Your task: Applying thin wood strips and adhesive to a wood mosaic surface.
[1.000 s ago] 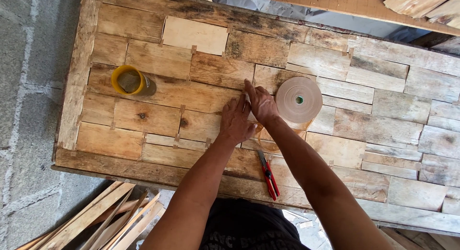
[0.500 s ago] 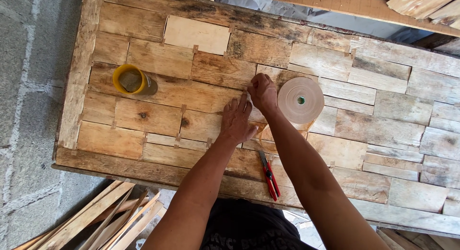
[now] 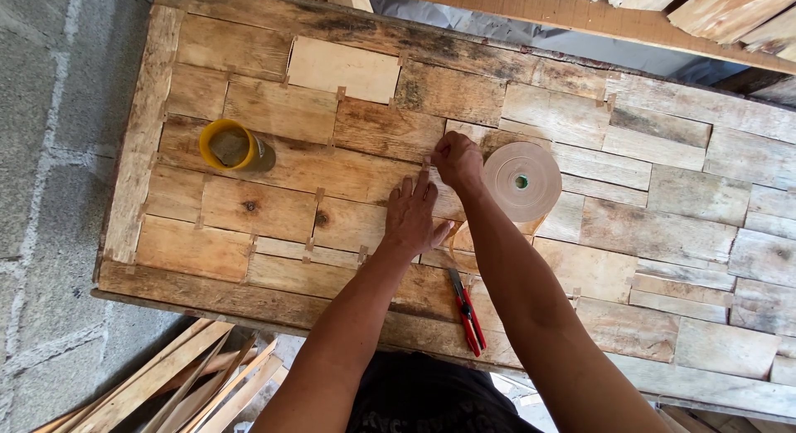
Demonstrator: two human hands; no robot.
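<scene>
Sitting left of both hands, yellow cup [image 3: 230, 145] holds brownish contents.

i'm standing over a big wooden panel [image 3: 274, 271] patched from rough mismatched boards, some dark and stained, some pale. grey concrete block floor [image 3: 50, 151] to my left, mortar lines showing. pile of thin wood strips [image 3: 166, 391] on the ground by the near-left corner. more planks [image 3: 663, 18] across the top edge, with a grey sheet [image 3: 630, 60] under them. flat daylight, soft shadows, looks outdoors.
</scene>
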